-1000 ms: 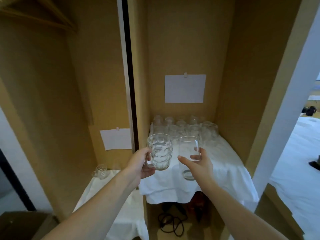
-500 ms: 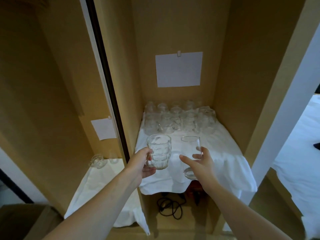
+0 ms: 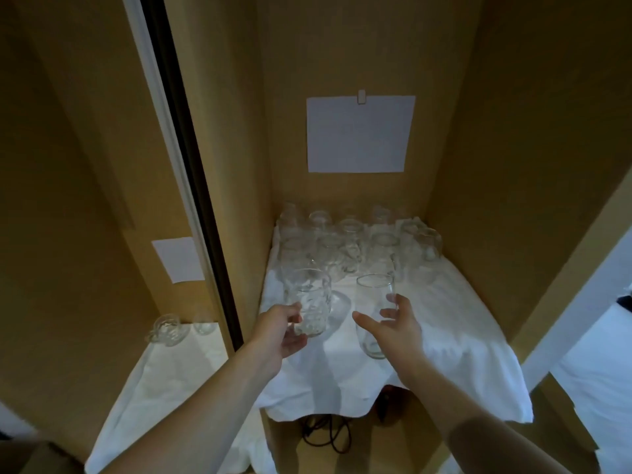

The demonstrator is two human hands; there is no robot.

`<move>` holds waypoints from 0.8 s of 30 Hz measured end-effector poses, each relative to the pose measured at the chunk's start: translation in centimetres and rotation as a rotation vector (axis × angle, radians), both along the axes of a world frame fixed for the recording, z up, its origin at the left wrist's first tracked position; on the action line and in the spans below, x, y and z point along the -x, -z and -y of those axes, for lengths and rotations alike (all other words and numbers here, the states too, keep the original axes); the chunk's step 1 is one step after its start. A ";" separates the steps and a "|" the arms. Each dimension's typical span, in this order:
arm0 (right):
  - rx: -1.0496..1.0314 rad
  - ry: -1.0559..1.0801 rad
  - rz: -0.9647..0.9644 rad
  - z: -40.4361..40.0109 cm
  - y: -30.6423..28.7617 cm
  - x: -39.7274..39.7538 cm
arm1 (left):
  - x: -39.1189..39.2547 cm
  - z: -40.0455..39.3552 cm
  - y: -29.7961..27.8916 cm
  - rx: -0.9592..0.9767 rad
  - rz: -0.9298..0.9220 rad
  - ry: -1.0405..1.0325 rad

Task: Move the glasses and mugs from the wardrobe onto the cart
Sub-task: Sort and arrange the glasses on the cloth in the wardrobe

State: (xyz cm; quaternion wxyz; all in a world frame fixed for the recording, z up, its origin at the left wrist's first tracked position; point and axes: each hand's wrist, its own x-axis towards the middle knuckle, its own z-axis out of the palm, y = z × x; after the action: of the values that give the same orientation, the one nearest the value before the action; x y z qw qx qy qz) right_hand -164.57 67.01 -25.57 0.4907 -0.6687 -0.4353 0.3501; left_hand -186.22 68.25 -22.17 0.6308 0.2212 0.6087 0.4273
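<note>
My left hand (image 3: 278, 333) grips a clear dimpled mug (image 3: 309, 304) by its handle, just above the white cloth of the right wardrobe shelf (image 3: 444, 323). My right hand (image 3: 393, 331) holds a plain tall glass (image 3: 372, 313) with thumb and fingers round it, tilted slightly, over the same cloth. Several more clear glasses and mugs (image 3: 355, 244) stand clustered at the back of that shelf. A mug (image 3: 167, 330) and a small glass (image 3: 203, 325) sit on the white cloth in the left compartment. The cart is out of view.
A dark vertical divider (image 3: 191, 186) separates the two wooden compartments. White paper sheets (image 3: 359, 135) hang on the back walls. Black cables (image 3: 325, 436) lie on the floor under the right shelf. A white bed (image 3: 602, 364) shows at the right edge.
Both hands with the mug and the glass have sunk lower and closer to the shelf cloth. My view has tilted down and shifted toward the right compartment.
</note>
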 end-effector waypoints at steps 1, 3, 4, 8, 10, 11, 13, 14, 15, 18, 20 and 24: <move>-0.002 -0.001 0.006 -0.6 0.2 0.2 | 0.0 -0.7 0.4 -0.008 0.008 -0.001; -0.005 0.003 0.016 -1.8 0.6 0.7 | 0.1 -1.8 1.2 -0.016 0.032 -0.016; -0.005 0.003 0.022 -2.4 0.8 1.0 | 0.1 -2.3 1.6 -0.015 0.050 -0.021; -0.030 0.006 0.042 -4.4 1.5 1.5 | 0.3 -4.2 3.3 -0.017 0.142 -0.032; -0.052 0.003 0.049 -5.3 1.8 1.6 | 0.3 -5.1 4.0 -0.035 0.155 -0.014; -0.059 -0.004 0.046 -5.7 1.9 1.6 | 0.2 -5.5 4.4 -0.043 0.150 0.007; -0.071 -0.020 0.044 -6.3 2.3 1.4 | 0.0 -5.7 4.9 -0.052 0.130 0.059; -0.077 -0.029 0.052 -6.5 2.5 1.3 | -0.2 -5.8 5.0 -0.051 0.123 0.082; -0.084 -0.039 0.069 -6.8 2.7 1.1 | -0.3 -5.8 5.1 -0.048 0.124 0.097; -0.093 -0.110 0.118 -8.1 3.1 0.1 | -0.4 -6.2 5.0 -0.059 0.141 0.125; -0.083 -0.165 0.106 -9.1 3.6 -0.8 | -0.7 -6.5 4.9 -0.052 0.122 0.116; -0.062 -0.258 0.100 -10.4 4.5 -2.2 | -1.5 -6.7 5.1 -0.071 -0.118 0.133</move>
State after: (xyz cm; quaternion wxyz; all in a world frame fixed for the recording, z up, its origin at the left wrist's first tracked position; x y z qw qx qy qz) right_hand -162.40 77.38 -30.09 0.4397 -0.6084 -0.5521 0.3628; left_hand -184.77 74.93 -27.31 0.6127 0.3081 0.6131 0.3921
